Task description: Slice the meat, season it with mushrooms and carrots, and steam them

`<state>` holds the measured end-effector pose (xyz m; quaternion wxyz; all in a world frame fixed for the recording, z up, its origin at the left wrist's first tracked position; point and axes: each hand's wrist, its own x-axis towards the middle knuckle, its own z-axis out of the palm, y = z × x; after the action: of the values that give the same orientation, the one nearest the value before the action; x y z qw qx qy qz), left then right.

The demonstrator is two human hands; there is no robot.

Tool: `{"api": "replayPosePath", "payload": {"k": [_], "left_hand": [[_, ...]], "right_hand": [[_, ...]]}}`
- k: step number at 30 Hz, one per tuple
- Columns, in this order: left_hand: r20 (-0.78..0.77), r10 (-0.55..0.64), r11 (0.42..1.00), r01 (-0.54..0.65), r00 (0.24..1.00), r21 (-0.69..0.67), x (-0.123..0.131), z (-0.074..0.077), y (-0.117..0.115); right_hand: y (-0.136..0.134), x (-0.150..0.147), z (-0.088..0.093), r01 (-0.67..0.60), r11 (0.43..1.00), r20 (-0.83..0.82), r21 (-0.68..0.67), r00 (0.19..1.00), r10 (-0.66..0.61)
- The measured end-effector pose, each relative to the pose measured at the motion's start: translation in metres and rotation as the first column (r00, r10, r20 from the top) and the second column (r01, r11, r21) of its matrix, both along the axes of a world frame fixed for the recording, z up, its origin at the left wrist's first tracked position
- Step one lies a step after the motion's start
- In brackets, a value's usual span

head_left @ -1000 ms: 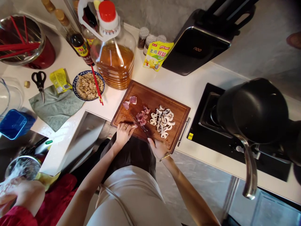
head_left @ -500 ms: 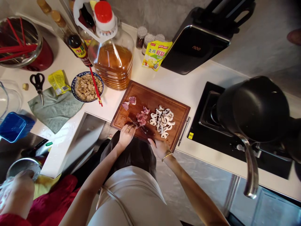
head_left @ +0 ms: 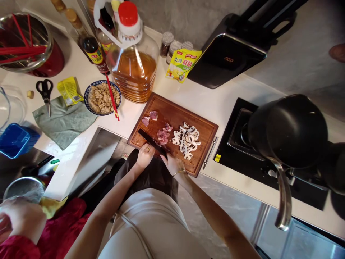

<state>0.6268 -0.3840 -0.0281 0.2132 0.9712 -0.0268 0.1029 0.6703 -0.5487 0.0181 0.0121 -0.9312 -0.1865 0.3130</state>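
On the wooden cutting board (head_left: 183, 108) my right hand (head_left: 174, 163) grips a kitchen knife (head_left: 149, 139), whose dark blade points to the upper left. My left hand (head_left: 145, 155) is at the board's near edge, fingers curled in beside the blade; whatever lies under the fingertips is hidden. Just beyond the blade is a small heap of cut raw meat (head_left: 163, 136). Separate meat chunks (head_left: 153, 115) lie toward the board's far left. Sliced mushrooms (head_left: 188, 138) are piled on its right half.
A bowl of meat pieces (head_left: 101, 99) with red chopsticks stands left of the oil jug (head_left: 134, 72). Scissors (head_left: 45, 93) rest on a green cloth (head_left: 64, 122). The knife block (head_left: 226, 54) is behind, a black pot (head_left: 291, 129) at right. Another person's hand (head_left: 24, 219) is at lower left.
The knife has swung leftward and its blade now shows broadside. My right hand has shifted left, closer to my left hand. The co-worker's hand has moved a little too.
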Motion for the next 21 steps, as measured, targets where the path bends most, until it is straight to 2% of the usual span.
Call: {"api": "replayPosePath", "payload": {"k": [5, 9, 15, 21], "left_hand": [[0.045, -0.027, 0.999, 0.029, 0.999, -0.040, -0.002, -0.004, 0.000], [0.052, -0.011, 0.998, 0.014, 0.999, -0.059, -0.003, -0.009, -0.001], [0.097, 0.054, 0.998, -0.050, 0.994, -0.050, -0.002, -0.007, -0.003], [0.079, 0.098, 0.994, -0.095, 0.992, -0.047, 0.002, -0.001, -0.005]], "right_hand": [[-0.009, 0.010, -0.005, 0.103, 0.975, 0.035, 0.196, 0.993, -0.112], [-0.024, 0.016, 0.001, 0.091, 0.944, 0.059, 0.317, 0.992, -0.116], [-0.033, 0.002, 0.009, 0.048, 0.982, 0.029, 0.183, 0.998, -0.054], [-0.035, -0.006, 0.018, 0.029, 0.994, 0.011, 0.110, 0.999, -0.030]]}}
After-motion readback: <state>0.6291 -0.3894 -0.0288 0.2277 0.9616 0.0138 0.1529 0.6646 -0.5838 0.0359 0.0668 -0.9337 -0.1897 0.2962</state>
